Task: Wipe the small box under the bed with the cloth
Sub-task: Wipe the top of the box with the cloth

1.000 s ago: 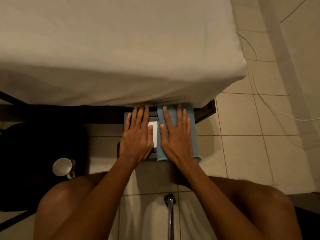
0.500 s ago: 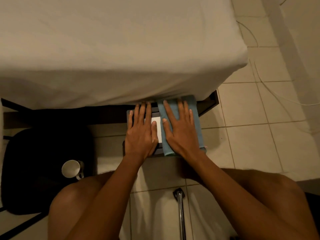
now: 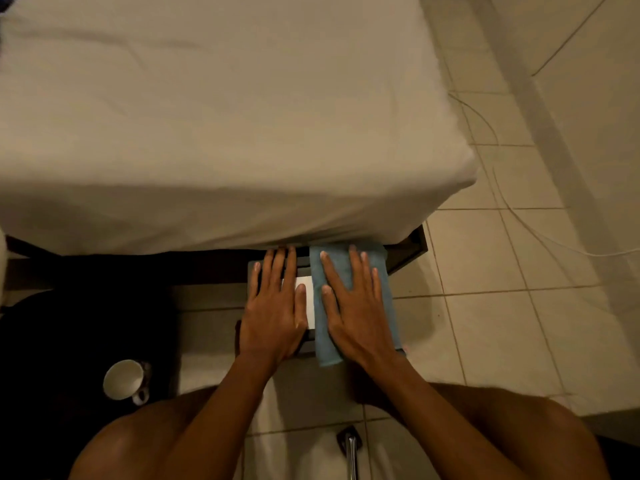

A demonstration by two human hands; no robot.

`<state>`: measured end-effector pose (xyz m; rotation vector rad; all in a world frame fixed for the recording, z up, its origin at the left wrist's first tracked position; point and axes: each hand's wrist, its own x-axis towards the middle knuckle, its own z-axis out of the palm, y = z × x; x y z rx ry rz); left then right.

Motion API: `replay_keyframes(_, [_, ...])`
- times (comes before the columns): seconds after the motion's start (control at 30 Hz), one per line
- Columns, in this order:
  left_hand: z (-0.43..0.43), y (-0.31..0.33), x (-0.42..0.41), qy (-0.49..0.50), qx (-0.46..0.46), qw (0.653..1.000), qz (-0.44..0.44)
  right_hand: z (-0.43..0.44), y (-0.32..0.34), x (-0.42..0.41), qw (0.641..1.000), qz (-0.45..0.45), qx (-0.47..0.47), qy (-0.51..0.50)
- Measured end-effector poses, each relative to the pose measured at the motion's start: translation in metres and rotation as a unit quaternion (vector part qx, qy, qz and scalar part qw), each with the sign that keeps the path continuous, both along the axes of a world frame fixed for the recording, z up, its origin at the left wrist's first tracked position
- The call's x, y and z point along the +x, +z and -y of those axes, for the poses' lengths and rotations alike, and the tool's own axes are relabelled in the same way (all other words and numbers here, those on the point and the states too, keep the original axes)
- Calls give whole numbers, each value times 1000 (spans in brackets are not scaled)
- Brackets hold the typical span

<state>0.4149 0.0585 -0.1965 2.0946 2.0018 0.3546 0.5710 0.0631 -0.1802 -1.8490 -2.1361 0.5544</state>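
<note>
The small dark box [image 3: 306,289] with a white label lies on the floor tiles, its far end tucked under the bed [image 3: 225,133]. A folded blue cloth [image 3: 334,259] covers the box's right part. My right hand [image 3: 358,315] lies flat on the cloth with fingers spread, pressing it down on the box. My left hand [image 3: 273,315] rests flat on the box's left part, fingertips reaching the shadow under the mattress. Both hands hide most of the box.
A white mug [image 3: 124,379] lies on a black mat [image 3: 69,341] at the left. The dark bed frame corner [image 3: 412,251] juts out right of the cloth. A metal rod [image 3: 351,452] lies between my knees. A thin cable [image 3: 519,216] runs across the tiles.
Both hands and the cloth keep about the same places on the box. Only the view has shifted slightly.
</note>
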Motion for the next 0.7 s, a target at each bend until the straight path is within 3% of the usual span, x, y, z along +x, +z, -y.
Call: replay_keyframes(0.7, [0,-3,0,8,-6,1000,13,-2,-6,-5,999,31,14,-6])
